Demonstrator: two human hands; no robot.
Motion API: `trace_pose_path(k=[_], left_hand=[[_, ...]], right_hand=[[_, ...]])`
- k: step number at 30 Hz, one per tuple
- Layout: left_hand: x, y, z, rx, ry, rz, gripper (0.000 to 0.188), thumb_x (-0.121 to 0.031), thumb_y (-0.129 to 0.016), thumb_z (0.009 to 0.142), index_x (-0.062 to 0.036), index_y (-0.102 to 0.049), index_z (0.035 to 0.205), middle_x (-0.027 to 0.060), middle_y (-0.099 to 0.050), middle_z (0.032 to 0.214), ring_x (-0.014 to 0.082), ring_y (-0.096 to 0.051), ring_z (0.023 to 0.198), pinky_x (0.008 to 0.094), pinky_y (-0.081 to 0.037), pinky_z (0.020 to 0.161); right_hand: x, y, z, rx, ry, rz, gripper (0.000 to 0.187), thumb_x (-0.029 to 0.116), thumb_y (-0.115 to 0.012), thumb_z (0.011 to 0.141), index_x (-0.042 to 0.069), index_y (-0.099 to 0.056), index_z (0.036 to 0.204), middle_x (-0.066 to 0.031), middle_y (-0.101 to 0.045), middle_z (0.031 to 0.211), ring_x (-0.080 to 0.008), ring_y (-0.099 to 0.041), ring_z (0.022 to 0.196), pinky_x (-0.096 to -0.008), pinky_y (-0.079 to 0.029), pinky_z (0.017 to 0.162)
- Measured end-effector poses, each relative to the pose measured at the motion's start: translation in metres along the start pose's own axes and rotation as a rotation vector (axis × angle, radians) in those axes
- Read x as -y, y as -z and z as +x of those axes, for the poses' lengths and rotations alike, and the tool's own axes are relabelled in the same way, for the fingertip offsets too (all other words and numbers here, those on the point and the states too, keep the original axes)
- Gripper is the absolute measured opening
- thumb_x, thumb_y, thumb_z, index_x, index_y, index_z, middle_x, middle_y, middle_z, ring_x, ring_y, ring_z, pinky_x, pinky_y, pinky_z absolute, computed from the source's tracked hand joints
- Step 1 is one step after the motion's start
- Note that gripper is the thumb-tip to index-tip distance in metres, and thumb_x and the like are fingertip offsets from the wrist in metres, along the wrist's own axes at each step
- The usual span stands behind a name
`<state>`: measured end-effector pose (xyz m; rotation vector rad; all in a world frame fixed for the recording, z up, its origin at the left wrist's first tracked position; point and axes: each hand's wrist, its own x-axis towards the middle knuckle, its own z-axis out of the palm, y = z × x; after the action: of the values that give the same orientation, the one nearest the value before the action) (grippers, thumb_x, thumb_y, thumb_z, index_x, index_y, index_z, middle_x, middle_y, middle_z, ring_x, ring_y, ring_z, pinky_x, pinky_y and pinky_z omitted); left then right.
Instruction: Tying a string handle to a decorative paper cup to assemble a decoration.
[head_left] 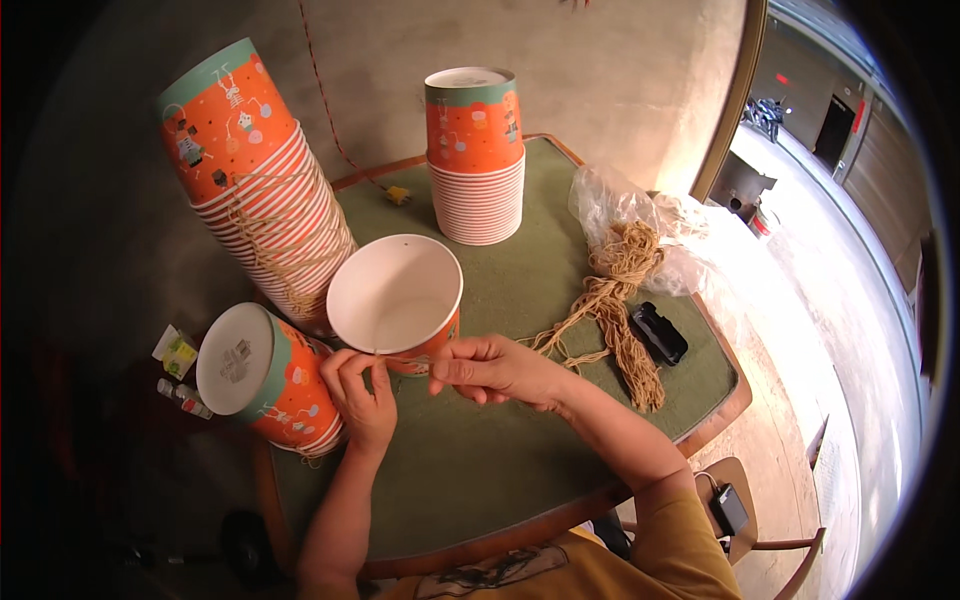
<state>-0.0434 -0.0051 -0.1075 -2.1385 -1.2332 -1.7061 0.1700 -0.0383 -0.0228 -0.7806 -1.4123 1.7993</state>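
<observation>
An orange paper bucket (395, 285) with a white inside stands on the table before me, its mouth facing up toward me. At its near rim, a thin piece of string (405, 359) runs between my hands. My left hand (358, 398) has its fingers closed on the string and touches the rim, by a small hole it seems. My right hand (492, 372) pinches the string's other part between thumb and bent forefinger, just right of the bucket's front. Left of my left hand, a short upside-down stack of the same buckets (290, 385) leans outward.
A tall leaning stack of string-threaded buckets (270, 200) rises at far left. Another stack (475, 155) stands at the back. Tan string bundles (630, 310), a clear plastic bag (605, 205) and a black tray (659, 333) lie right on the green table (480, 480). A chair (745, 500) stands right.
</observation>
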Motion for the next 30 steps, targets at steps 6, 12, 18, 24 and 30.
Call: trace_pose_path(k=[6, 12, 18, 24, 30], left_hand=[[-0.022, 0.003, -0.009, 0.071, -0.429, -0.098, 0.031, 0.006, -0.068, 0.078, -0.0057, -0.054, 0.103, 0.0125, -0.053, 0.106, 0.0308, -0.057, 0.094, 0.0423, -0.047, 0.085], [-0.077, -0.017, 0.014, 0.221, -0.407, 0.158, 0.048, -0.007, -0.071, 0.081, -0.0027, -0.052, 0.125, 0.0115, -0.050, 0.134, 0.0279, -0.056, 0.112, 0.0384, -0.047, 0.095], [-0.088, -0.015, 0.034, 0.276, -0.210, 0.421, 0.049, -0.015, -0.067, 0.084, -0.0107, -0.054, 0.131, 0.0075, -0.056, 0.113, 0.0253, -0.052, 0.103, 0.0416, -0.041, 0.088], [-0.065, 0.013, 0.050, 0.382, -0.056, 0.222, 0.022, -0.004, -0.058, 0.084, -0.0125, -0.062, 0.104, 0.0069, -0.055, 0.101, 0.0290, -0.052, 0.103, 0.0445, -0.037, 0.088], [-0.028, 0.026, 0.052, 0.355, -0.028, -0.113, 0.015, 0.008, -0.053, 0.084, -0.0050, -0.055, 0.092, 0.0105, -0.056, 0.119, 0.0357, -0.045, 0.130, 0.0468, -0.035, 0.108]], right_hand=[[0.026, 0.015, -0.020, -0.104, 0.103, -0.008, 0.032, 0.037, -0.054, 0.101, 0.007, -0.067, 0.101, 0.0064, -0.045, 0.060, -0.0007, -0.036, 0.049, -0.0165, -0.027, 0.044], [0.028, 0.007, -0.022, -0.093, 0.164, -0.015, 0.031, 0.037, -0.054, 0.102, 0.009, -0.066, 0.100, 0.0088, -0.046, 0.062, 0.0003, -0.035, 0.051, -0.0162, -0.026, 0.045], [0.031, 0.012, -0.025, -0.114, 0.145, -0.023, 0.031, 0.037, -0.054, 0.102, 0.009, -0.067, 0.102, 0.0084, -0.046, 0.062, 0.0003, -0.035, 0.050, -0.0164, -0.026, 0.045], [0.038, 0.021, -0.029, -0.184, 0.183, 0.021, 0.032, 0.035, -0.053, 0.102, 0.007, -0.067, 0.101, 0.0069, -0.045, 0.060, -0.0003, -0.035, 0.049, -0.0165, -0.026, 0.044], [0.042, 0.029, -0.028, -0.294, 0.197, 0.179, 0.030, 0.031, -0.052, 0.102, 0.005, -0.066, 0.099, 0.0074, -0.041, 0.058, -0.0004, -0.032, 0.045, -0.0157, -0.024, 0.041]])
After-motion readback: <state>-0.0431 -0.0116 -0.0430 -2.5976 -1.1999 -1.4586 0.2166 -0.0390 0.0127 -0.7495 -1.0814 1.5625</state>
